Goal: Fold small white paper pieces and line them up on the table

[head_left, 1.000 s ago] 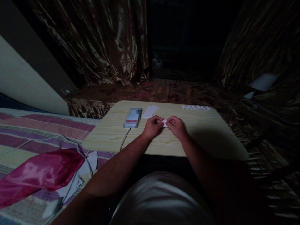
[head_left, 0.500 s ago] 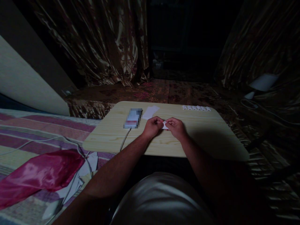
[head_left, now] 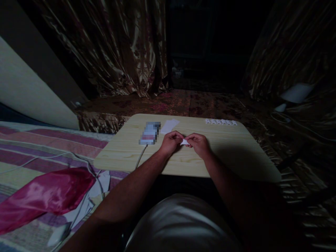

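A small folded piece of white paper (head_left: 184,142) is held between my two hands above the wooden table (head_left: 126,154). My left hand (head_left: 171,141) pinches its left side between thumb and fingers. From the other side, my right hand (head_left: 197,142) grips the right edge with its fingertips. The fingers cover part of the paper, so its full shape is hidden. Just beyond my left hand lie flat white paper strips (head_left: 169,126). Along the far right edge of the table stands a row of several small white folded paper pieces (head_left: 221,122).
Left of my hands lies a phone-like device (head_left: 149,133), blurred out, with a cable (head_left: 141,156) running off the table's near edge. A pink satin cloth (head_left: 49,189) and loose papers rest on the striped bed at left. A white lamp (head_left: 297,93) stands at right.
The white paper between my fingers now shows a smaller, narrower shape, its upper part folded or tilted down. Both hands stay nearly in place. The view has shifted very slightly.
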The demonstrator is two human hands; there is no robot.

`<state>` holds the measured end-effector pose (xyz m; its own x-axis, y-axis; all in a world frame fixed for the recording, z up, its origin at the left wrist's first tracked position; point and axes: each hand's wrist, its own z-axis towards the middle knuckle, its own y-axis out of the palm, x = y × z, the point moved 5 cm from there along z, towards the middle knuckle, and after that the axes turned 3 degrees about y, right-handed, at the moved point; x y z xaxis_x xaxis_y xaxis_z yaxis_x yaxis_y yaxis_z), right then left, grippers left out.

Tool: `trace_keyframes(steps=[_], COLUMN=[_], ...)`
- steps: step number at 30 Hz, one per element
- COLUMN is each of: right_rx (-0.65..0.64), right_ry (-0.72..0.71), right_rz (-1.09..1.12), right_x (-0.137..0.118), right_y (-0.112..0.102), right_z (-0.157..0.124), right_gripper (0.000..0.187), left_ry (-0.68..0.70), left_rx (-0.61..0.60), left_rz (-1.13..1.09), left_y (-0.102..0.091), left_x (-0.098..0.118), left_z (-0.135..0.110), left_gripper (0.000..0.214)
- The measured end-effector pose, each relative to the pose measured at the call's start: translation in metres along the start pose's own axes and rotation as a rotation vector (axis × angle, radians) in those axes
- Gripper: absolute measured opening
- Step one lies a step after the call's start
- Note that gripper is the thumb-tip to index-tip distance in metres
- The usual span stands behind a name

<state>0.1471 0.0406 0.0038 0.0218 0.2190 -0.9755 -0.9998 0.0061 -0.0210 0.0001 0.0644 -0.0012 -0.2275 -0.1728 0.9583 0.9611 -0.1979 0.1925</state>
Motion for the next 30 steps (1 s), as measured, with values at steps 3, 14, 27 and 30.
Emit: trace_keyframes(steps=[3, 14, 27, 30], right_rx=[-0.013, -0.009, 0.017, 0.011], right_ry=[0.009, 0.023, 0.030, 0.034], right_rz=[0.027, 0.057, 0.051, 0.051], right_x=[0.0008, 0.0036, 0.0066, 0.0066], right_y=[-0.0002, -0.0001, -0.0009, -0.0014], right_z=[-0.0003, 0.0008, 0.0023, 0.0025], right_gripper=[0.011, 0.016, 0.025, 0.024], left_ry=[-0.005, 0.044, 0.123, 0.115], left_rx=[0.003, -0.045, -0.002, -0.005], left_rz=[-0.004, 0.013, 0.122, 0.127], left_y=[0.0001, 0.0052, 0.0020, 0.0015], left_x=[-0.0002, 0.0063, 0.0076, 0.0075], left_z=[-0.0008, -0.0064, -0.0054, -0.0050], left_gripper=[0.010, 0.030, 0.028, 0.030])
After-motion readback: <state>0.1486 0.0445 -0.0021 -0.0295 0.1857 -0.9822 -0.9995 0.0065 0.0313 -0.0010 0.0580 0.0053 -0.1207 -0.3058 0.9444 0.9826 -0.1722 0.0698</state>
